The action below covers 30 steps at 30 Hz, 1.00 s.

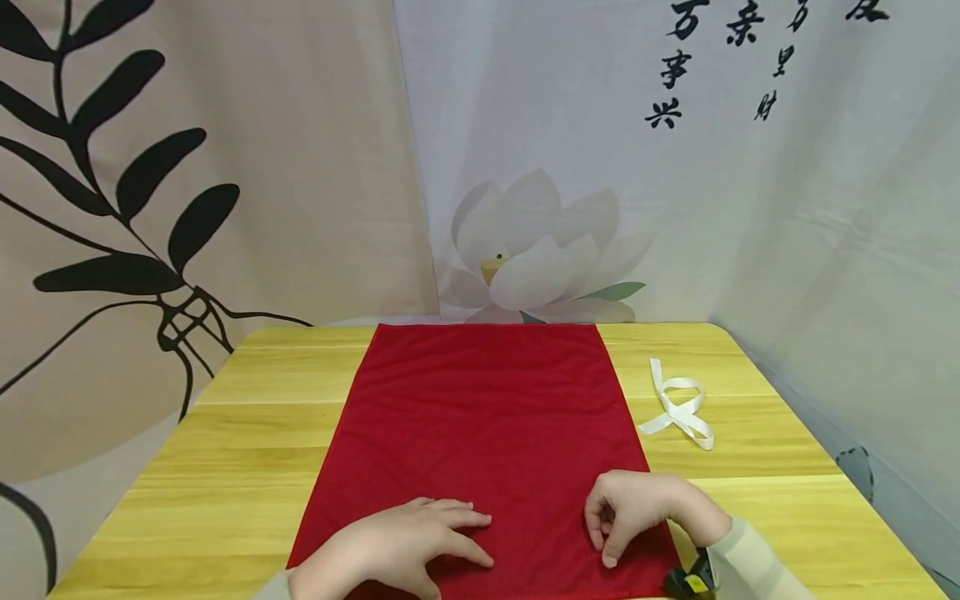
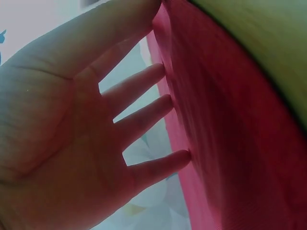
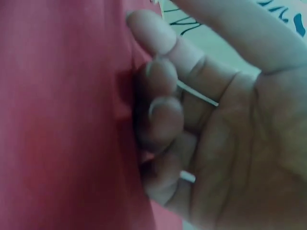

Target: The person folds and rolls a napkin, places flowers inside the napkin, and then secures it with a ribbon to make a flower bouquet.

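Note:
A red cloth (image 1: 487, 417) lies spread over the middle of the table. My left hand (image 1: 405, 537) is at its near left part with the fingers spread. In the left wrist view, several fingertips of that hand (image 2: 86, 134) touch the cloth (image 2: 230, 143). Near the cloth's right edge, my right hand (image 1: 630, 510) rests on it with loosely bent fingers. The right wrist view has the bent fingers of this hand (image 3: 216, 124) against the red fabric (image 3: 62, 120), the palm bare. A white ribbon (image 1: 680, 412) lies looped to the right of the cloth, beyond the right hand.
The light wooden table (image 1: 232, 467) shows on both sides of the cloth. Printed curtains (image 1: 315, 167) hang right behind its far edge. A black band with a yellow patch (image 1: 693, 581) is at the right wrist, by the pale sleeve (image 1: 753, 562).

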{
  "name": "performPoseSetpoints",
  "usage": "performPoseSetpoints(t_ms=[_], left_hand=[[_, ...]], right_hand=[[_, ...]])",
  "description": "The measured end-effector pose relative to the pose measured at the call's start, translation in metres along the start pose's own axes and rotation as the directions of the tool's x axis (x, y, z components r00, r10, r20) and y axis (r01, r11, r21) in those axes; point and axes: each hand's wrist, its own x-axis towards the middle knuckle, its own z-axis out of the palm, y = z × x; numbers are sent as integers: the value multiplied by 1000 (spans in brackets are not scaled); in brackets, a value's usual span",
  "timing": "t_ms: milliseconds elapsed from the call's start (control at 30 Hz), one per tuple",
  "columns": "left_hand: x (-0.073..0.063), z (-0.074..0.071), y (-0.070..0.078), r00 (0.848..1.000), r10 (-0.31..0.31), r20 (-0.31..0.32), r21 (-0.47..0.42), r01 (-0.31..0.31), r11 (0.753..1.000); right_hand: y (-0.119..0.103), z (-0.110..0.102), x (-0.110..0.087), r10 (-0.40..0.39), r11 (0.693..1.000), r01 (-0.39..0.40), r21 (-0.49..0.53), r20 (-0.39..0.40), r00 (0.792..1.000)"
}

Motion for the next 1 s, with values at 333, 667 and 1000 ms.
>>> performPoseSetpoints(t_ms=[333, 667, 1000], left_hand=[[0, 0, 2, 1000, 9, -26, 33, -8, 999], [-1, -1, 2, 1000, -1, -20, 27, 2, 1000], [-2, 0, 1, 1000, -1, -20, 25, 2, 1000]], right_hand=[[-20, 17, 2, 161, 934, -186, -305, -107, 981], [-27, 24, 4, 198, 861, -263, -435, -191, 962], [-23, 22, 4, 152, 891, -205, -405, -159, 976]])
